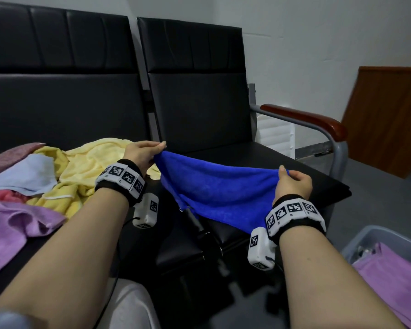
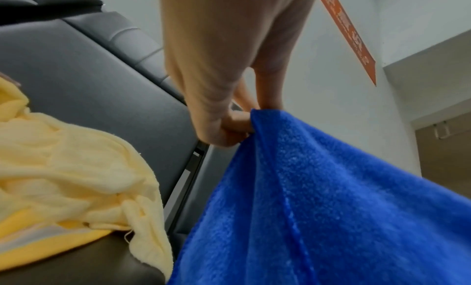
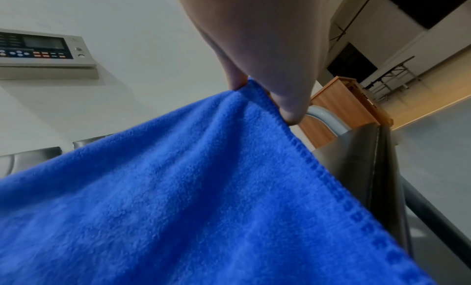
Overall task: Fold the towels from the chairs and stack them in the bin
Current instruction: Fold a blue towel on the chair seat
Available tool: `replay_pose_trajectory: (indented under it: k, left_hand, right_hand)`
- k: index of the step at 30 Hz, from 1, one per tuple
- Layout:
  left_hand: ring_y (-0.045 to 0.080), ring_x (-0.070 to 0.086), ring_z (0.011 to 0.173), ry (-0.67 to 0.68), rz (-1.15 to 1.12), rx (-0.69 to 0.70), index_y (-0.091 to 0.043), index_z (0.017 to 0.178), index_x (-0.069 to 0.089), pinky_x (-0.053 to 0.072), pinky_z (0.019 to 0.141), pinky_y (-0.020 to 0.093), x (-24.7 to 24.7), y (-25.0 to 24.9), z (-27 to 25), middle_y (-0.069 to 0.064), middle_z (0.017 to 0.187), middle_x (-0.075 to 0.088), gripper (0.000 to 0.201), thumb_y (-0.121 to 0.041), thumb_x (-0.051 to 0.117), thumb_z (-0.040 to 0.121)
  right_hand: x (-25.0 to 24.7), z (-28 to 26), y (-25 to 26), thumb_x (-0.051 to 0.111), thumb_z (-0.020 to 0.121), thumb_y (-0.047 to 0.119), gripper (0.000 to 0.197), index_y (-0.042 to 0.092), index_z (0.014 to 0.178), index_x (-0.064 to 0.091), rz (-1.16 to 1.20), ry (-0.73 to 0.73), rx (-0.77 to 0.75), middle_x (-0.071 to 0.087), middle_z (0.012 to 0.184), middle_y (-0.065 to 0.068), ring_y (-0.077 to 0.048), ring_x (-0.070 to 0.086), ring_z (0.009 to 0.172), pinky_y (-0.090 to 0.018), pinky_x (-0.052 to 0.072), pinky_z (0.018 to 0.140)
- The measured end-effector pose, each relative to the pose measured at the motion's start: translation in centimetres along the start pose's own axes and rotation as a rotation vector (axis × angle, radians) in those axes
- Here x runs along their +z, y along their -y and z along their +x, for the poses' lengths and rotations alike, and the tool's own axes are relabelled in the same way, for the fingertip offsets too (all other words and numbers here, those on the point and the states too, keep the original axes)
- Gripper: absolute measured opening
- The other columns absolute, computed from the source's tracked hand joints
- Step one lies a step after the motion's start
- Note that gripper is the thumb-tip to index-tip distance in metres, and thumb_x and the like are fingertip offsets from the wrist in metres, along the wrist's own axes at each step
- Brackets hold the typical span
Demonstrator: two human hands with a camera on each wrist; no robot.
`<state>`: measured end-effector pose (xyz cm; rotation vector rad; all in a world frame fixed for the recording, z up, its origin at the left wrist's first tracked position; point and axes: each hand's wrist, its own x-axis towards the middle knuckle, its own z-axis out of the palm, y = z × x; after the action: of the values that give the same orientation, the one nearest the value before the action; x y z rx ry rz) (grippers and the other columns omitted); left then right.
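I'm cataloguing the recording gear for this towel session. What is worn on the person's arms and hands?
Both forearms are bare and neither hand is gloved. Each wrist carries a black band ringed with white blocks printed with black-and-white square markers. A white camera box, also marked, hangs under the left wrist, and another under the right. A thin dark cable runs from each box.

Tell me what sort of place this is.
Probably a waiting area or lobby of an office or institutional building. A row of joined black padded chairs with a metal-and-wood armrest stands against a plain wall, a wall-mounted control panel hangs nearby, and an open hall with folding tables lies beyond.
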<state>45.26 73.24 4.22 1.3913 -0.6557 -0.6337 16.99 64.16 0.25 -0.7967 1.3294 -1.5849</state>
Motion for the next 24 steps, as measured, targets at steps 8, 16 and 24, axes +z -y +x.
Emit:
replay_pose_trajectory:
  k: [8, 16, 24]
  left_hand:
    - [0.019, 0.058, 0.104, 0.057, 0.198, 0.097, -0.008, 0.094, 0.071, 0.049, 0.086, 0.026, 0.3, -0.2, -0.5, 0.012, 0.108, 0.065, 0.014, -0.001, 0.071, 0.081]
    - [0.018, 0.060, 0.096, -0.158, 0.421, 0.351, -0.013, 0.088, 0.070, 0.051, 0.086, 0.031, 0.4, -0.6, 0.0, 0.004, 0.094, 0.065, 0.003, -0.013, 0.067, 0.087]
    - [0.018, 0.060, 0.090, -0.280, 0.423, 0.499, -0.013, 0.094, 0.070, 0.049, 0.079, 0.027, 0.4, -1.4, -0.1, 0.006, 0.099, 0.065, 0.010, -0.019, 0.065, 0.088]
  right_hand:
    - [-0.6, 0.6, -0.2, 0.061, 0.092, 0.012, 0.019, 0.016, 0.107, 0.072, -0.082, 0.094, -0.097, 0.067, 0.106, 0.003, -0.012, 0.060, 0.097, -0.021, 0.044, 0.083]
    - [-1.1, 0.5, 1.6, 0.071, 0.085, 0.012, 0.032, 0.015, 0.117, 0.069, -0.387, 0.142, -0.257, 0.065, 0.122, -0.006, -0.023, 0.059, 0.114, -0.022, 0.041, 0.089]
    - [-1.5, 0.0, 2.8, 0.072, 0.084, 0.017, 0.007, 0.016, 0.089, 0.069, -0.437, 0.093, -0.351, 0.066, 0.102, -0.004, -0.019, 0.061, 0.089, -0.024, 0.041, 0.073]
